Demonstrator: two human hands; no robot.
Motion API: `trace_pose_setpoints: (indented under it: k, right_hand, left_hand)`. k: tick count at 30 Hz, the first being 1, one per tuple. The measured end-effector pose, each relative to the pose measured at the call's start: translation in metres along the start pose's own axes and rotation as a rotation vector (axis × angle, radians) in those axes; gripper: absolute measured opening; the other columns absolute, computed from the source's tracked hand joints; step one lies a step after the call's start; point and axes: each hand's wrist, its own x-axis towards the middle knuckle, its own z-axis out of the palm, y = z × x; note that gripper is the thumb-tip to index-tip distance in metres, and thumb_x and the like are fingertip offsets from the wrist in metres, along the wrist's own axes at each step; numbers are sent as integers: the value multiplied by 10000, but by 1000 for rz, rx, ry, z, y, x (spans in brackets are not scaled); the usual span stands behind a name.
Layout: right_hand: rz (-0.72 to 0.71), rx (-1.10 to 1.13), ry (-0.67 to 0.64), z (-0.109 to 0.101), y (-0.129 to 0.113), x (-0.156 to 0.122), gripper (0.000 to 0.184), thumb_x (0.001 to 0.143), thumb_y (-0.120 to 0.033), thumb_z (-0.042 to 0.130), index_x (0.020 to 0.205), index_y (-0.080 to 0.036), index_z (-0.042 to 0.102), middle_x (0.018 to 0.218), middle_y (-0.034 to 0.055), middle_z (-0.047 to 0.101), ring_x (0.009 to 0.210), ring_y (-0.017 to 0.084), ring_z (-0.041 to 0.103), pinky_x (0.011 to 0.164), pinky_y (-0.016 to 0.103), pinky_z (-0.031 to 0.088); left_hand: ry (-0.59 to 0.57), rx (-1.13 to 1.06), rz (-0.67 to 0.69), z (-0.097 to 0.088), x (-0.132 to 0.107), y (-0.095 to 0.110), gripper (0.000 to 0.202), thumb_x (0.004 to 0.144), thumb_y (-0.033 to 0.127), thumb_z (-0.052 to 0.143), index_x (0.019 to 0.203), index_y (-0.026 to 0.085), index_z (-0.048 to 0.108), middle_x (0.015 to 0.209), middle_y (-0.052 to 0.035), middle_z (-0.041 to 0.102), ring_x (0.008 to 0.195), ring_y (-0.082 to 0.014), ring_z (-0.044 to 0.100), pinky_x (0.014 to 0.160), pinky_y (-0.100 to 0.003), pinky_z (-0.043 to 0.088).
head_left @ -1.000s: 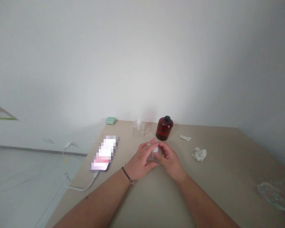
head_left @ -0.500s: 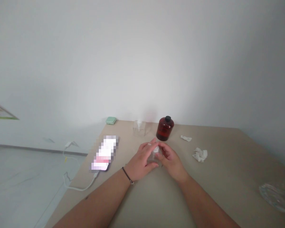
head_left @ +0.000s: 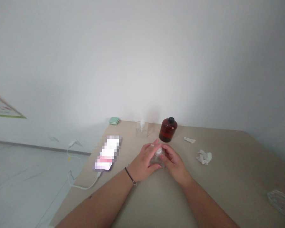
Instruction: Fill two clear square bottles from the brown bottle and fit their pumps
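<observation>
My left hand (head_left: 144, 162) is wrapped around the left side of a small clear bottle (head_left: 154, 159) with a whitish top. From the other side, my right hand (head_left: 173, 162) grips the same bottle, its thumb and fingers close to the top. The bottle is upright at the tabletop, and fingers cover much of it. Just behind the hands stands a dark red bottle (head_left: 167, 130) with a black cap. A second clear, square-looking bottle with a white pump top (head_left: 142, 129) is farther back, to the left of the red one.
On the left of the table (head_left: 161, 202) lies a lit phone (head_left: 108, 153) with a white cable (head_left: 84, 188). A green case (head_left: 114, 121) sits at the back left corner. Crumpled tissues (head_left: 204, 157) are on the right, and clear plastic (head_left: 280, 202) lies at the right edge.
The view has turned slightly, so everything appears a little farther right. Both hands keep their hold on the clear bottle, with almost no change in their grip.
</observation>
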Motion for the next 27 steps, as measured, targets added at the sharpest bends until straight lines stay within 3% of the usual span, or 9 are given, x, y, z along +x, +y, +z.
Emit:
trace_pose_setpoints:
  k: [6,12,18,24,27]
  right_hand:
    - [4,17,33,5,4,3,415,820,-420,713,1185,-262,594,1233,82,643,1180,271,585,1065,471,417]
    - [16,15,11,1,3,0,340,893,-419,625,1195,-265,600,1231,85,645,1154,255,598,1045,468,437]
    - [35,51,45,3,6,1,412,795,-408,741,1160,-266,610,1221,76,655,1163,270,598,1055,474,424]
    - [53,76,16,-1,1,-1,338,885,-412,644,1192,-274,608,1249,76,648,1173,249,595,1059,465,425]
    - [43,96,29,0,2,0,380,840,-417,699,1182,-276,609,1249,72,650,1183,255,591,1069,468,421]
  left_hand:
    - [-1,-11,-2,0,0,-1,846,841,137,673,1526,317,209,1591,-104,296,1409,-306,308,1155,-591,311]
    - [1,-2,6,0,0,-2,828,847,161,677,1523,306,221,1598,-111,279,1411,-312,311,1151,-598,313]
    - [0,0,16,2,0,-2,836,846,166,684,1523,313,215,1596,-114,285,1397,-312,327,1147,-595,321]
    - [-1,-11,23,0,0,-1,826,846,171,685,1519,313,228,1582,-114,312,1402,-315,325,1147,-597,318]
    - [-8,-17,20,0,-1,-1,820,849,177,683,1519,309,229,1583,-116,312,1406,-307,321,1152,-582,318]
